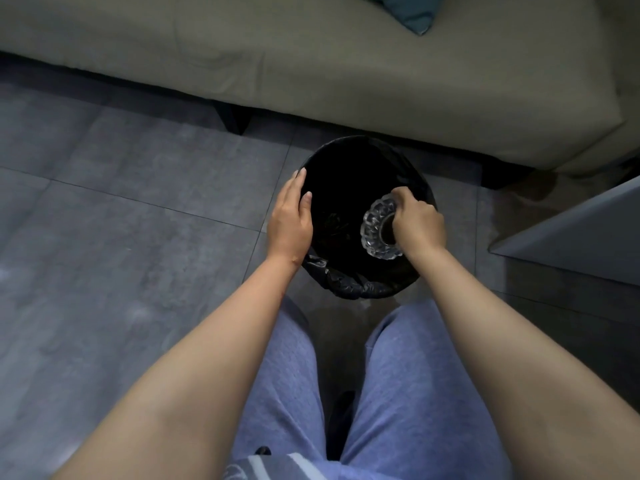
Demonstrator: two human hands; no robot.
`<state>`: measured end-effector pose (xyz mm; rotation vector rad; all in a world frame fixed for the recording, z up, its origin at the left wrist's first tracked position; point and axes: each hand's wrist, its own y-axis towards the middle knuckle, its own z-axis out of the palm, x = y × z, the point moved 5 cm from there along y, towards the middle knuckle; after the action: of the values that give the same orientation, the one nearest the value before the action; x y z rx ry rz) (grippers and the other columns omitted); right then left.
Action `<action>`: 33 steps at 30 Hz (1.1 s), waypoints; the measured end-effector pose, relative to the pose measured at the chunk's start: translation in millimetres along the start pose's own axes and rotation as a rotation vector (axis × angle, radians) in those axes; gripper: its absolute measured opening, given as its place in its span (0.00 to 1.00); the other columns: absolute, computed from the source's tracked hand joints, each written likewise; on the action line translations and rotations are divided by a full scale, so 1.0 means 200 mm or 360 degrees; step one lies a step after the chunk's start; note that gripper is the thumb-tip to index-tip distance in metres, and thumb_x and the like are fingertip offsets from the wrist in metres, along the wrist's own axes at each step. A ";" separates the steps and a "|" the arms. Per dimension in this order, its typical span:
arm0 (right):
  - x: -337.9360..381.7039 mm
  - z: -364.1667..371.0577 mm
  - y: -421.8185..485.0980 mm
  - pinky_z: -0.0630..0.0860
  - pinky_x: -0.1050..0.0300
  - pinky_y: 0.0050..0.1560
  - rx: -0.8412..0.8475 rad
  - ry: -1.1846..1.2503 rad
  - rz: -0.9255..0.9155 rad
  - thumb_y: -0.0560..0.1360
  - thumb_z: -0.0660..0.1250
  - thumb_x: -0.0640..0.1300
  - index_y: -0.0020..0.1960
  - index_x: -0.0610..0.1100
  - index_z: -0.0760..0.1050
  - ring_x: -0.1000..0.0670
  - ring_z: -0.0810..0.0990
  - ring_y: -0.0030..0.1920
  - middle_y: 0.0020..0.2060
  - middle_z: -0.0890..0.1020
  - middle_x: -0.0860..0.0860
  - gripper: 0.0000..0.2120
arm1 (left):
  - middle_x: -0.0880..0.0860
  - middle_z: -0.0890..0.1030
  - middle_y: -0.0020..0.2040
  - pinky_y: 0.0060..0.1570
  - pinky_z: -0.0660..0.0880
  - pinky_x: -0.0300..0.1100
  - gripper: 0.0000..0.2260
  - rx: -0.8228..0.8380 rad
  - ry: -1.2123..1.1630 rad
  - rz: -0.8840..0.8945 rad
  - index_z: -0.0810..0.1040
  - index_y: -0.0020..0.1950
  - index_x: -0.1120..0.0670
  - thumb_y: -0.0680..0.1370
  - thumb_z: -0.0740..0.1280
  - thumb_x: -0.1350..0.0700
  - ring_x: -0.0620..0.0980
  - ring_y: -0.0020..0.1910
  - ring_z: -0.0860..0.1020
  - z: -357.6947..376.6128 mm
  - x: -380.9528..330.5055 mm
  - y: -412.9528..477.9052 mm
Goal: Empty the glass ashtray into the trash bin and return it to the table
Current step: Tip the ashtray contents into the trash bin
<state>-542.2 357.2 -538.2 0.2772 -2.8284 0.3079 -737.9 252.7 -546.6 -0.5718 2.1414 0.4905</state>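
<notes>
A round trash bin (349,157) lined with a black bag stands on the floor in front of my knees. My right hand (417,221) grips the cut-glass ashtray (375,226) by its right edge and holds it tipped on its side over the right half of the bin's opening. My left hand (291,216) rests on the bin's left rim, fingers along the edge and thumb inside. The bin's inside is dark, so its contents cannot be made out.
A beige sofa (311,57) with dark legs runs across the back, right behind the bin, with a teal cushion (412,12) on it. The corner of a grey table (571,230) juts in at the right. Grey floor tiles (121,220) spread out to the left.
</notes>
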 end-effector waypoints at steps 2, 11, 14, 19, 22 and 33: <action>-0.02 -0.01 0.00 0.71 0.50 0.42 0.0049 -0.0100 0.0047 0.79 0.50 0.37 0.70 0.52 0.67 0.35 0.79 0.52 0.51 0.82 0.39 0.23 | 0.54 0.69 0.74 0.69 0.60 0.33 0.19 0.0005 0.0000 -0.0002 0.66 0.75 0.56 0.83 0.56 0.56 0.49 0.75 0.66 0.00 0.00 -0.01; 0.01 -0.03 0.00 0.71 0.49 0.47 0.0010 0.0059 0.0066 0.81 0.50 0.40 0.70 0.51 0.68 0.35 0.78 0.56 0.55 0.81 0.38 0.20 | 0.55 0.70 0.74 0.69 0.59 0.33 0.19 -0.0001 -0.0012 0.0007 0.66 0.75 0.57 0.83 0.57 0.57 0.51 0.74 0.66 0.00 0.00 -0.01; 0.00 -0.01 -0.01 0.72 0.48 0.47 -0.0038 0.0003 0.0037 0.81 0.49 0.40 0.70 0.52 0.67 0.34 0.78 0.54 0.54 0.81 0.38 0.21 | 0.54 0.69 0.75 0.69 0.60 0.34 0.20 -0.0008 -0.0016 -0.0023 0.65 0.75 0.57 0.83 0.57 0.57 0.50 0.75 0.66 -0.01 0.02 -0.01; -0.03 0.00 -0.02 0.70 0.48 0.46 -0.0162 0.0089 -0.0021 0.83 0.49 0.46 0.70 0.53 0.68 0.34 0.79 0.54 0.54 0.82 0.39 0.18 | 0.54 0.69 0.75 0.72 0.62 0.39 0.20 -0.0015 -0.0020 -0.0044 0.64 0.76 0.56 0.83 0.57 0.56 0.50 0.75 0.66 -0.02 0.05 -0.01; 0.01 -0.03 -0.03 0.72 0.48 0.49 -0.0200 0.0220 -0.0143 0.83 0.51 0.48 0.69 0.53 0.70 0.36 0.80 0.53 0.52 0.84 0.40 0.17 | 0.54 0.69 0.75 0.70 0.61 0.36 0.20 -0.0007 -0.0004 -0.0068 0.64 0.76 0.56 0.83 0.57 0.56 0.50 0.75 0.66 -0.03 0.06 -0.01; -0.06 -0.04 0.01 0.71 0.48 0.47 -0.0267 0.0155 -0.0080 0.83 0.51 0.47 0.68 0.51 0.71 0.35 0.80 0.53 0.52 0.83 0.39 0.17 | 0.54 0.70 0.74 0.71 0.63 0.39 0.20 0.0001 -0.0006 -0.0071 0.64 0.76 0.56 0.83 0.57 0.56 0.50 0.74 0.67 -0.01 0.06 0.01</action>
<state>-529.4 362.7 -534.2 0.2884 -2.7253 0.0710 -747.4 250.0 -555.1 -0.6164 2.1207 0.4663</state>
